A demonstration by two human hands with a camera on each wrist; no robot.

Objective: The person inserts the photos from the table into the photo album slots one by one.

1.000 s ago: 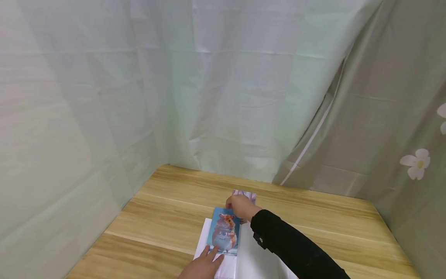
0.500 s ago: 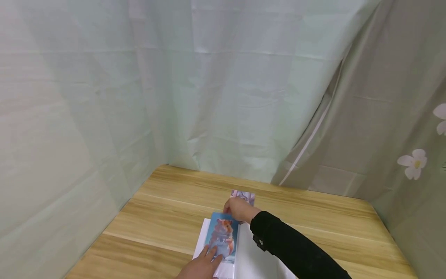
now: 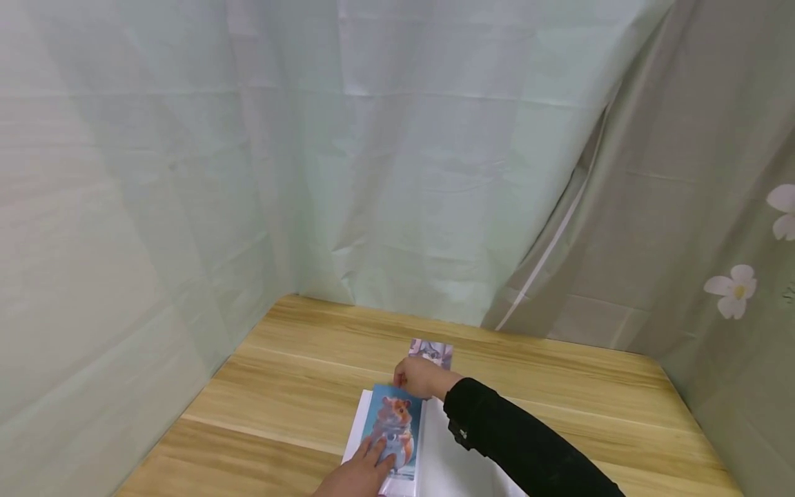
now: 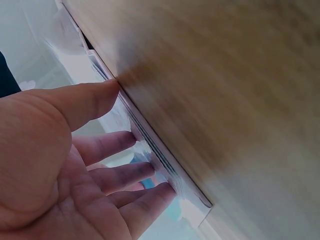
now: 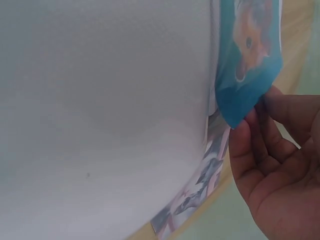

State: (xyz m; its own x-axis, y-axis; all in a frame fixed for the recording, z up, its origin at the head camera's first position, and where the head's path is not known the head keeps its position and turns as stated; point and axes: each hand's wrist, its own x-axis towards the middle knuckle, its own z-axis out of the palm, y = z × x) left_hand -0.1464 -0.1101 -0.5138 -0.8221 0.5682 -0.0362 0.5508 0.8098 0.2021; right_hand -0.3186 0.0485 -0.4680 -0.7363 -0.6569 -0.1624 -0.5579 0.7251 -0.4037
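My right hand [image 3: 424, 377] pinches the top edge of a blue picture card [image 3: 379, 396] showing a hamster. Most of that card lies within a clear sleeve on the left page of an open white photo album [image 3: 452, 452]. Fingers of my left hand [image 3: 355, 476] are spread over the sleeve and the card's lower part. In the left wrist view, the left thumb [image 4: 100, 97] sits at the album's edge, its pages stacked beside the fingertips. The right wrist view shows the card's top corner [image 5: 237, 107] bent between thumb and fingers.
Another picture card [image 3: 433, 351], in pinkish grey, lies beyond the album, partly behind the right hand. Everything rests on a wood-grain table [image 3: 298, 386]. Pale curtains [image 3: 404, 172] hang along its back and left sides, and a black sleeve [image 3: 509, 428] crosses over the album's right page.
The hamster card has slid down into the sleeve, toward the left hand. My right hand has moved down and slightly left with it, uncovering more of the other card. The left hand stays in place.
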